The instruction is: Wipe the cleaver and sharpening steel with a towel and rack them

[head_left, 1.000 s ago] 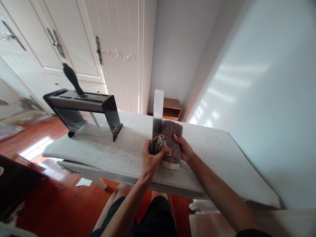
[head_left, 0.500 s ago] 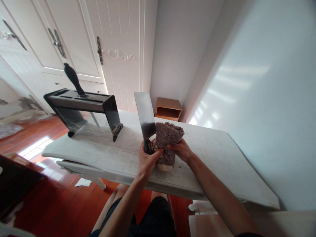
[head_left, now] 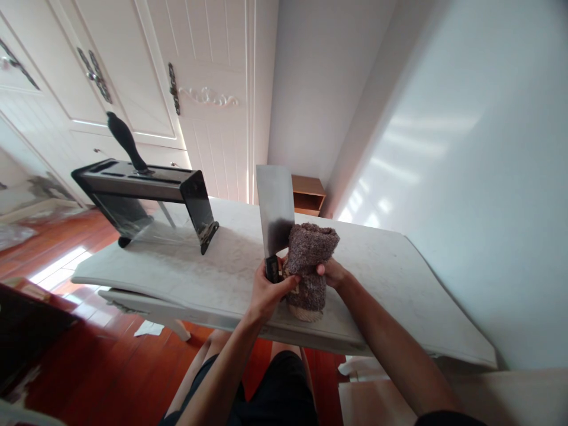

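My left hand (head_left: 266, 291) is closed round the dark handle of a cleaver, whose broad steel blade (head_left: 276, 208) points up and away over the table. My right hand (head_left: 332, 273) grips a fuzzy brown-grey cloth (head_left: 309, 259), bunched against the right side of the blade near the handle. Both hands hover just above the near part of the white tabletop (head_left: 213, 266). The cloth's lower end hangs to the table surface.
A black knife block (head_left: 142, 195) with one black-handled knife (head_left: 124, 141) stuck in it stands at the table's far left. White wardrobe doors (head_left: 133, 71) rise behind. A small wooden shelf (head_left: 308, 194) sits past the table's far edge. A pale wall runs along the right.
The cleaver has turned from edge-on to showing its flat face, then tipped more upright and shifted slightly right. The cloth has been lifted off the table and bunched higher against the blade.
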{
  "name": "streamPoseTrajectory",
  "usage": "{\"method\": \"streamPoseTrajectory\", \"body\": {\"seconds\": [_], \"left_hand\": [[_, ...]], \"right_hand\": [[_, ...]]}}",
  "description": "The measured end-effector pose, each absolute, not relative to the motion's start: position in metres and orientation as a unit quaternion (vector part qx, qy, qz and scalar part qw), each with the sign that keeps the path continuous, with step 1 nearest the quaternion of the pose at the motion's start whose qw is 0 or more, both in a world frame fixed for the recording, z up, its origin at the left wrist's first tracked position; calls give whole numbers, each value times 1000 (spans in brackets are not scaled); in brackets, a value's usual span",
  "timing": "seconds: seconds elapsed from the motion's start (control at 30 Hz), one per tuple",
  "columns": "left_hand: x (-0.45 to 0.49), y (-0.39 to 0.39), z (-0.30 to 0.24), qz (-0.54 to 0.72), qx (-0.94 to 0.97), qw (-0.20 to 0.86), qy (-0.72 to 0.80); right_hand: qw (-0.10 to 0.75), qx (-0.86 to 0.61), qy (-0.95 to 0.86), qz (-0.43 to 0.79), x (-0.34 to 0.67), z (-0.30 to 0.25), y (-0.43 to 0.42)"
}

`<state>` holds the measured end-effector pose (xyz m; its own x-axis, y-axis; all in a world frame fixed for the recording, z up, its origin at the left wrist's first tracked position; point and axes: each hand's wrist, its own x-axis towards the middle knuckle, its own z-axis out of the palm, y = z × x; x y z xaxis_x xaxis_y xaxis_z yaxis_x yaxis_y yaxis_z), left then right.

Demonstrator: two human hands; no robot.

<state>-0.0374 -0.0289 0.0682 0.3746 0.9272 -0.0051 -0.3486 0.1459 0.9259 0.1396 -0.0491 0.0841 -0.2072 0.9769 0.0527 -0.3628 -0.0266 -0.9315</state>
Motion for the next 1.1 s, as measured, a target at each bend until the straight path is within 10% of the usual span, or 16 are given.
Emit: {"method": "streamPoseTrajectory", "body": {"seconds": [0.5,1.1], "left_hand": [[-55,-17,68,455,411,740,277],[-65,-10,58,311,408,822,247]], "right_hand": [[719,-496,-426,236,147,100,-53],[300,-508,-784,-194,107,126,-44]]}}
